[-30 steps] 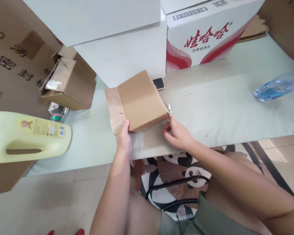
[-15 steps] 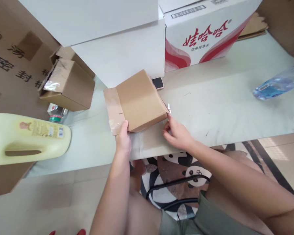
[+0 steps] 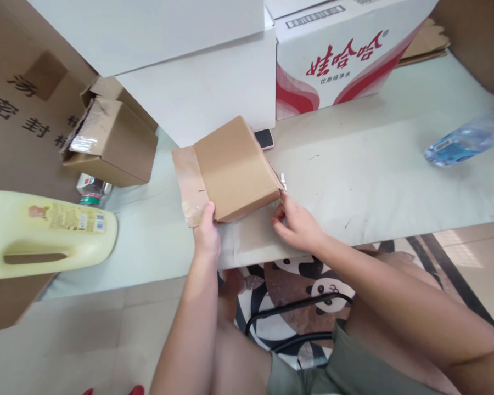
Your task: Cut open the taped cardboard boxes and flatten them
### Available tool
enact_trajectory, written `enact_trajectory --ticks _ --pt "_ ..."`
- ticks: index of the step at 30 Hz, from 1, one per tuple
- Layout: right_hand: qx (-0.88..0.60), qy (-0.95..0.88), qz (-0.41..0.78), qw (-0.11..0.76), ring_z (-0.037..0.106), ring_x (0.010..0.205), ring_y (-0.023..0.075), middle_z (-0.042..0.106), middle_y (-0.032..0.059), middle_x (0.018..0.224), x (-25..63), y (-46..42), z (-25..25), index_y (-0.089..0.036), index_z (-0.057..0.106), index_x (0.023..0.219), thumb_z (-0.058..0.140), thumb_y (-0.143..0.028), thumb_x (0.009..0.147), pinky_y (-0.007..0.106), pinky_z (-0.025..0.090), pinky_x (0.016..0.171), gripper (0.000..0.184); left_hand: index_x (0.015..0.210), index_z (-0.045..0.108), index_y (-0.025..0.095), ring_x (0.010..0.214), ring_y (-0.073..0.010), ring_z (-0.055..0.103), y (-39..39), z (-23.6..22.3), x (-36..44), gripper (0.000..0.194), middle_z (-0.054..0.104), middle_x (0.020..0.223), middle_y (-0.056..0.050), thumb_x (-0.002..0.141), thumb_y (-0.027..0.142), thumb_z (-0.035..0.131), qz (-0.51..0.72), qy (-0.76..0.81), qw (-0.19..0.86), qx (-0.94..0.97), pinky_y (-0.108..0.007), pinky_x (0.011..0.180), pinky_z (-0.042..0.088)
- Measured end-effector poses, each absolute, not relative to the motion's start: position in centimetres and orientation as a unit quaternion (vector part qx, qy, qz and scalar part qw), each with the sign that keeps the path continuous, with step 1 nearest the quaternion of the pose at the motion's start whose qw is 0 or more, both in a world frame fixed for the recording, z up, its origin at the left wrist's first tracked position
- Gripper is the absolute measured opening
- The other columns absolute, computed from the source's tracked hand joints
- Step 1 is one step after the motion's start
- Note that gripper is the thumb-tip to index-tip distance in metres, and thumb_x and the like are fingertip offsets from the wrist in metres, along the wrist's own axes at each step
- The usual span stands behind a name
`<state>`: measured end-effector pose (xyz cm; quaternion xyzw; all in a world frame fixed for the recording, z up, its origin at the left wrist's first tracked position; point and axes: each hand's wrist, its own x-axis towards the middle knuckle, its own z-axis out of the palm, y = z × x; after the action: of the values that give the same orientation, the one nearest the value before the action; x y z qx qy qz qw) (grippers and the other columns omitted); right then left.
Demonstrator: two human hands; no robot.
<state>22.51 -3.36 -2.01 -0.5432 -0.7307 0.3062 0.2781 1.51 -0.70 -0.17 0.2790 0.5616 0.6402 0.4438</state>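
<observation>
A small brown cardboard box (image 3: 234, 170) is tilted above the cloth-covered table, with a taped flap (image 3: 191, 181) along its left side. My left hand (image 3: 207, 230) grips the near left edge by the flap, thumb on top and fingers hidden beneath. At the near right corner, my right hand (image 3: 298, 222) has its fingers curled, with the index fingertip against the cardboard. Just past that corner a small shiny, pale object (image 3: 283, 180) shows; I cannot make out what it is. Partly behind the box lies a dark-screened phone (image 3: 264, 139).
White cartons (image 3: 206, 88) and a red-and-white water carton (image 3: 337, 71) line the back. On the left are an open cardboard box (image 3: 117, 145), a small green-capped bottle (image 3: 91, 189) and a large yellow jug (image 3: 49, 233). A clear water bottle (image 3: 465, 140) lies far right.
The view has shifted very slightly, so the things on the left appear a little further left. Both hands and the box keep almost the same pose.
</observation>
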Motion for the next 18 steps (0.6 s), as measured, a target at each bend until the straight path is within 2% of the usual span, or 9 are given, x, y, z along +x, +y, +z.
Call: enact_trajectory --ticks 5,18 --pt "-0.542 -0.731 0.304 0.284 0.063 0.080 0.0268 0.069 0.0099 0.087 22.50 -3.38 -2.14 -0.012 0.034 0.141 0.044 -0.030 0.087 0.042 0.048 0.072 0.059 0.091 0.071 0.020 0.138 -0.0309 0.053 -0.68 0.01 1.68 0.027 0.072 0.124 -0.010 0.070 0.037 0.075 0.652 0.555 0.441 0.269 -0.045 0.119 0.040" --pt "-0.545 -0.733 0.296 0.280 0.064 0.081 0.0276 0.070 0.0111 0.087 22.44 -3.43 -2.10 -0.010 0.034 0.140 0.044 -0.030 0.086 0.042 0.050 0.071 0.058 0.094 0.071 0.020 0.138 -0.0299 0.053 -0.73 0.00 1.69 0.027 0.072 0.124 -0.009 0.072 0.036 0.074 0.650 0.557 0.441 0.270 -0.044 0.119 0.040"
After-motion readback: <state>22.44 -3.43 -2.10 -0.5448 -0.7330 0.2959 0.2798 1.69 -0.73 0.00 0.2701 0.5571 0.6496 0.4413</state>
